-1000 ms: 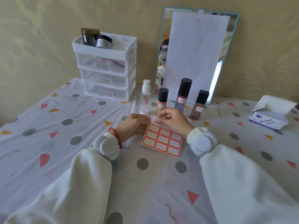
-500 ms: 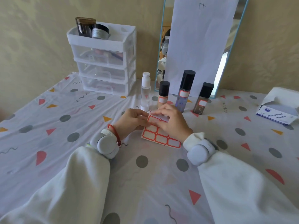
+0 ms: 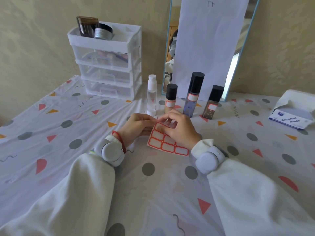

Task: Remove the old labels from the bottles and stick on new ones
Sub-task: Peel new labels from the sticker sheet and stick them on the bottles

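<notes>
A sheet of red-bordered white labels (image 3: 166, 142) lies on the patterned tablecloth in front of me. My left hand (image 3: 136, 127) pinches its far left corner. My right hand (image 3: 179, 127) lies over the sheet's far part, its fingertips picking at a label by that corner. Behind the hands stands a row of bottles: a clear bottle with a white cap (image 3: 151, 96), a beige bottle (image 3: 170, 98), a tall blue bottle (image 3: 193, 94) and a brown bottle (image 3: 213, 102). The last three have black caps and each carries a red-bordered label.
A white three-drawer organiser (image 3: 109, 65) with two dark jars on top stands at the back left. A mirror (image 3: 211, 48) covered by white paper leans on the wall behind the bottles. An open box of alcohol pads (image 3: 293, 114) lies at the right.
My right hand has slid further over the label sheet and its fingers now pick at the far left corner. The camera moved closer and tilted slightly.
</notes>
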`<state>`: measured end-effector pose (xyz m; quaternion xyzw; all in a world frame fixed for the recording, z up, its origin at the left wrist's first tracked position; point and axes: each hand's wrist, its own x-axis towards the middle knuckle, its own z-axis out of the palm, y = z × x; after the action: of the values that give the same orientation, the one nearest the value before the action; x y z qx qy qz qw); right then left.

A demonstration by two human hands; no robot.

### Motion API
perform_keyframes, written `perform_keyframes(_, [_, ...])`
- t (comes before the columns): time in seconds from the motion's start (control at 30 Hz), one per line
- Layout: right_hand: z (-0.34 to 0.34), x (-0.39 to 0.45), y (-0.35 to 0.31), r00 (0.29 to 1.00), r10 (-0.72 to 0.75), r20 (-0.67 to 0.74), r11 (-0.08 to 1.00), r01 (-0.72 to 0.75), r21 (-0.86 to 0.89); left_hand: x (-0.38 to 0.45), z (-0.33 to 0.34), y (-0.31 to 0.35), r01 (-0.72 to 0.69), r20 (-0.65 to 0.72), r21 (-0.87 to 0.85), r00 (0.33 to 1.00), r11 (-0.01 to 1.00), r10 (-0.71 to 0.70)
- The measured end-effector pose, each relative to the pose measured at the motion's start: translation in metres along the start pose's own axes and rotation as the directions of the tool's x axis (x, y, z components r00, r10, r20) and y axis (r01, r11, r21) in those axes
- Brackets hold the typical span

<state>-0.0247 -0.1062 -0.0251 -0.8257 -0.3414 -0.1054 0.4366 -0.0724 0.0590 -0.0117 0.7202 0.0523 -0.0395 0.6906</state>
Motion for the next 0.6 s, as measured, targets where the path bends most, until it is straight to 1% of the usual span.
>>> perform_keyframes(0.1, [-0.0012, -0.0017, -0.0023, 1.000, -0.003, 0.006, 1.000, 0.003, 0.015, -0.0011, -0.0002, -0.0003, 0.005, 0.010, 0.006, 1.000, 1.000, -0.005])
perform_keyframes(0.43, [0.0031, -0.0021, -0.0007, 0.994, -0.075, -0.078, 0.997, 0.073, -0.033, -0.0038, 0.0021, 0.0024, 0.032, 0.003, -0.018, 0.999, 0.999, -0.032])
perform_keyframes(0.6, [0.0062, -0.0025, 0.0031, 0.990, -0.129, -0.056, 0.989, 0.124, -0.079, -0.0019, 0.0013, -0.0014, 0.009, -0.030, 0.012, 1.000, 1.000, -0.008])
